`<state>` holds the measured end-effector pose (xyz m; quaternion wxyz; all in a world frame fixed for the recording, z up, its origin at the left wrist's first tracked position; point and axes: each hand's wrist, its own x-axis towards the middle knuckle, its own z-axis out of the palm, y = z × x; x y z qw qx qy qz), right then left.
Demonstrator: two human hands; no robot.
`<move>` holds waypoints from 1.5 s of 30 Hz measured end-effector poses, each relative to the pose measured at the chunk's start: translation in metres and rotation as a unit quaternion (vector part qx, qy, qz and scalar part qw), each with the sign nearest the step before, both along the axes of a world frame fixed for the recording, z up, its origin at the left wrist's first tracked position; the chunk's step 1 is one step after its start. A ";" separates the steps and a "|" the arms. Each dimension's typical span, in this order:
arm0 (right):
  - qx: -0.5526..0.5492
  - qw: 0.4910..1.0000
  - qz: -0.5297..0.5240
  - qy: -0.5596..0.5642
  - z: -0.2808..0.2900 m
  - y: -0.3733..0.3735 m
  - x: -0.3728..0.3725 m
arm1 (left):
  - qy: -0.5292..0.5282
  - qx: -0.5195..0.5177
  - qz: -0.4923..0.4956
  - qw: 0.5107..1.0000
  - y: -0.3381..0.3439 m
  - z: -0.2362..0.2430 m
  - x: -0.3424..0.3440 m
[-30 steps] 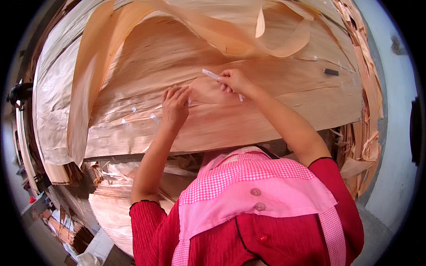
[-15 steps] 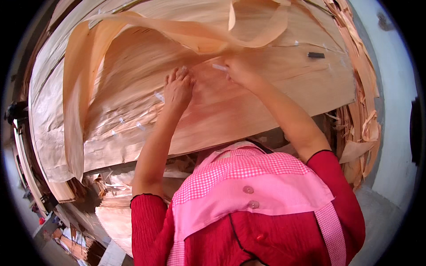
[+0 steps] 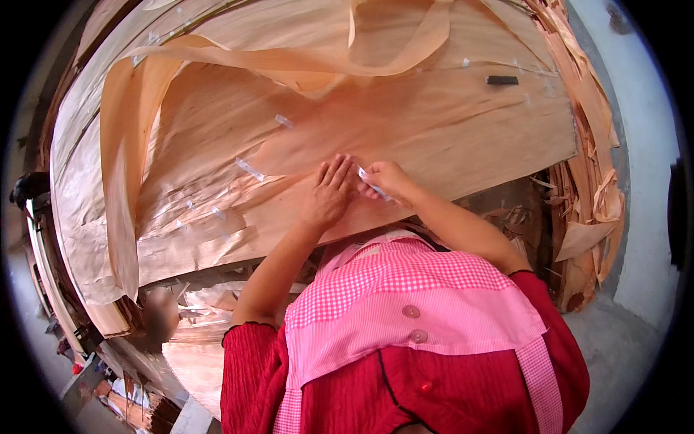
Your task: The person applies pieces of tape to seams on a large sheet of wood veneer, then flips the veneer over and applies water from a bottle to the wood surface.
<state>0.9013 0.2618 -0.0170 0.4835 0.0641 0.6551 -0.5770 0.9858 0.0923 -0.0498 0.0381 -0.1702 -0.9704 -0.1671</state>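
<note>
One long, curling veneer strip (image 3: 119, 123) rises over the left part of a wide veneer sheet (image 3: 448, 134), where short tape pieces (image 3: 250, 169) are stuck. Next, the left hand (image 3: 330, 197) lies palm down on the sheet, fingers straight and holding nothing visible. Just beside it, near the sheet's front edge, the curled right hand (image 3: 392, 182) pinches a white tape strip (image 3: 363, 173). Farther right lies a dark block (image 3: 502, 80).

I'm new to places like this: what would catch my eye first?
Probably the long curling ribbon of thin wood, arching across the far part of the broad wooden sheet and down its left. Then the bright pink apron, bottom centre. Between them, the left hand rests on the sheet while the right hand pinches a white strip.
</note>
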 end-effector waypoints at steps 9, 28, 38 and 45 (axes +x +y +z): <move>0.123 0.975 -0.022 0.181 0.018 0.161 -0.114 | -0.048 0.046 0.107 0.992 0.083 0.036 -0.057; 0.064 0.939 0.154 0.300 0.011 0.166 -0.236 | 0.046 0.182 0.179 0.966 0.166 0.019 -0.190; -0.006 0.993 0.026 0.114 -0.001 0.088 -0.235 | 0.140 0.182 0.301 0.926 0.149 0.014 -0.218; -0.005 0.992 0.043 0.122 0.000 0.080 -0.234 | 0.123 0.092 0.309 0.939 0.137 0.007 -0.220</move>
